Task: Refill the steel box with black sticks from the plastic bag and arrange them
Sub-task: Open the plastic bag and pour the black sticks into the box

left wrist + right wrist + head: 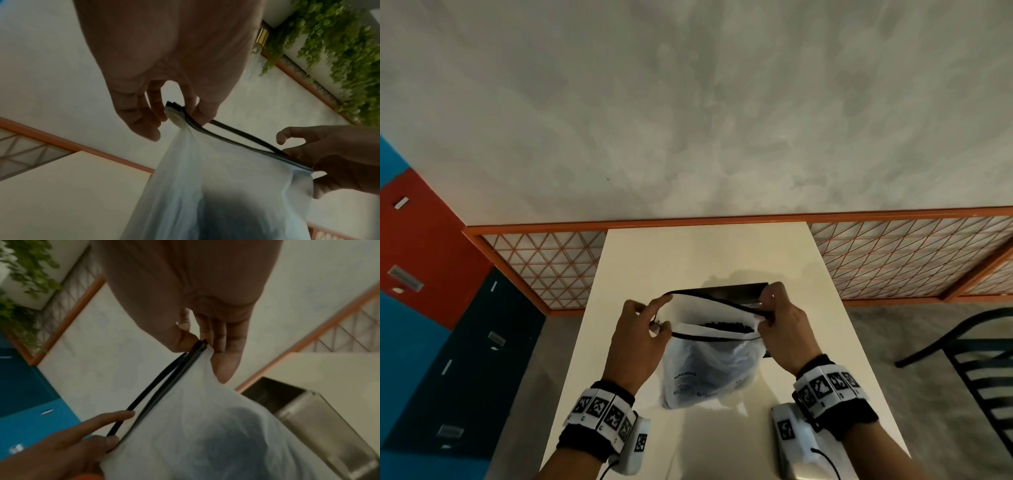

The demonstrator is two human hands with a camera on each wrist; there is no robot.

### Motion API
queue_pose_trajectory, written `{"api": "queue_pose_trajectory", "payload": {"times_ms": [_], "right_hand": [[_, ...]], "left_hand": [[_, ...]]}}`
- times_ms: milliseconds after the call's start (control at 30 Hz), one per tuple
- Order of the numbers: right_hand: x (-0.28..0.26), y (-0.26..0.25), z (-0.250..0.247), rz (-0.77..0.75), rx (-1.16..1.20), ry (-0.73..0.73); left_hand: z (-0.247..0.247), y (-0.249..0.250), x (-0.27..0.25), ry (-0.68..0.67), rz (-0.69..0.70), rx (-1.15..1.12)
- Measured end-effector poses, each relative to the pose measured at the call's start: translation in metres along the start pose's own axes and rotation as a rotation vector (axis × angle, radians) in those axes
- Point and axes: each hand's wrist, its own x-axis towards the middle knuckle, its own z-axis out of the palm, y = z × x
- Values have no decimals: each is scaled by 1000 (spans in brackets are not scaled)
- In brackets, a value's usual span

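A pale grey mottled wall (688, 102) fills the upper part of the head view, with an orange-framed lattice panel (544, 267) running along its foot and a block of blue, red and dark lockers (431, 291) at the left. A dark slatted chair (976, 363) stands at the right on the grey floor. Green hanging foliage (339, 48) shows in the left wrist view.

The long cream rectangular surface (705, 253) runs away from the person toward the lattice. On it, partly hidden behind the bag, sits the open rectangular steel box (736, 291); the right wrist view shows its brushed metal side and dark inside just beside the bag. Whether it holds anything cannot be told.

The translucent white plastic bag with a black zip strip along its mouth (709, 370) is held upright above the near middle of the surface, in front of the steel box. Its mouth is pulled open, the two black strips bowed apart. The black sticks (726, 325) show as a dark mass inside, their ends visible at the opening.

The left hand (640, 339) has its grip closed on the left end of the bag's mouth, thumb and fingers pinching the strip, the forefinger stretched along the far strip. The right hand (784, 325) pinches the right end of the mouth in the same way, fingers curled round the gathered plastic. Both wrists wear black bands with white marker tiles (602, 411).
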Motion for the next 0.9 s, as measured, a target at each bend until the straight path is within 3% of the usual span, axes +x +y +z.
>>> {"api": "queue_pose_trajectory", "payload": {"times_ms": [100,167,233,500,633,833,900], "right_hand": [[-3,14,11,131,-45,-146],[-3,18,17,173,-142,-219],[-3,14,19,227,-82,-217],[3,8,7,522,647,5],[0,11,3,648,1107,-27],[1,28,22,910,1477,-19],[0,26,28,960,1517,-10]], "left_hand": [[4,-2,-8,-99,-74,49],[10,-6,-9,-99,-98,6],[14,-5,-7,-60,-131,-102],[13,15,-1,70,-405,-701],[11,21,-2,91,-504,-989],[22,18,-5,111,-849,-1407],[27,17,-6,86,-904,-1477]]}}
